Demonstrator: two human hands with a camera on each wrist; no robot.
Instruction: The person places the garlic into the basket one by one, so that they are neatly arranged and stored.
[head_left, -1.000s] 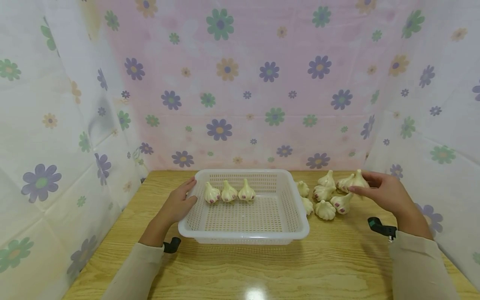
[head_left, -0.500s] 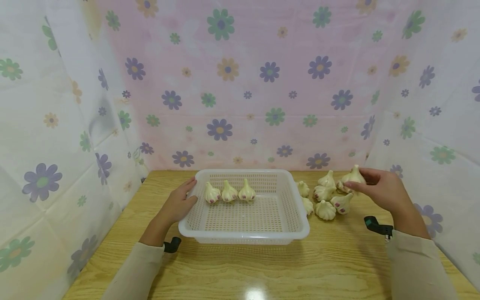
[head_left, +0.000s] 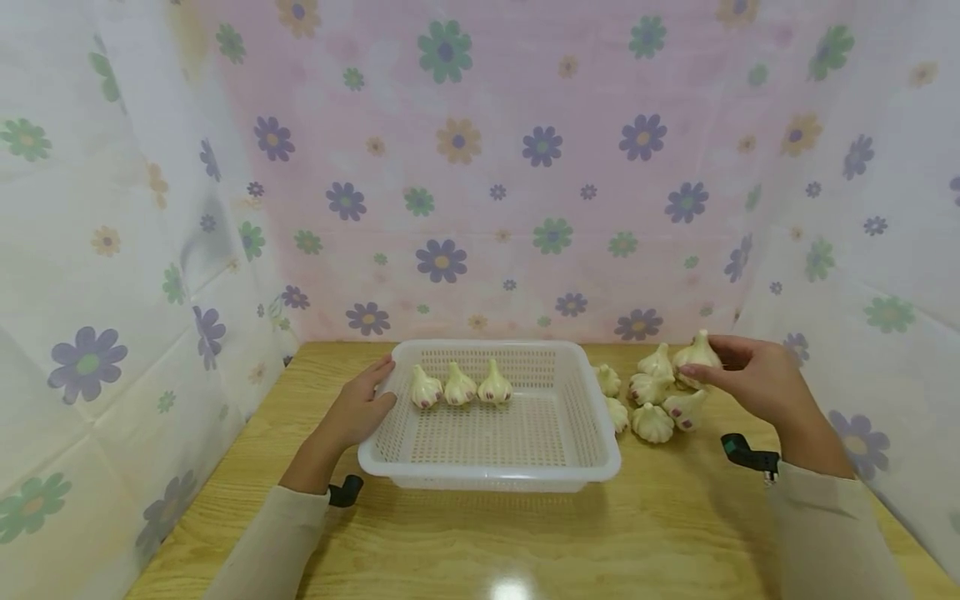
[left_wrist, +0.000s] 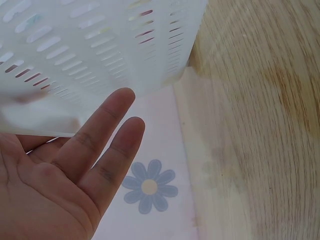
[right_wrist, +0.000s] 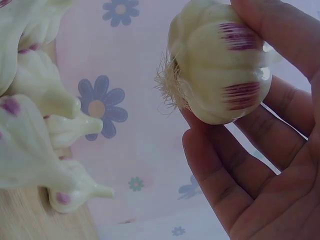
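My left hand point(head_left: 357, 410) holds the left rim of a white plastic basket point(head_left: 489, 472), its thumb over the rim. In the left wrist view, two fingers point(left_wrist: 112, 160) extend below the slotted wall. Three garlic bulbs point(head_left: 460, 387) stand in a row at the back left inside the basket. My right hand point(head_left: 761, 385) pinches another garlic bulb point(head_left: 696, 360) between thumb and fingers, above the pile to the right. Close up, the gripped bulb point(right_wrist: 220, 65) shows purple streaks and a tuft of roots.
Several loose garlic bulbs point(head_left: 652, 423) lie right of the basket, some against its right wall. All stand on a wooden table point(head_left: 480, 542). Flower-patterned cloth point(head_left: 510, 208) encloses the back and sides. A black wrist mount point(head_left: 748, 454) hangs by the right sleeve.
My right hand has lifted the garlic bulb slightly and moved it left over the pile. My left hand and the basket have kept their place.
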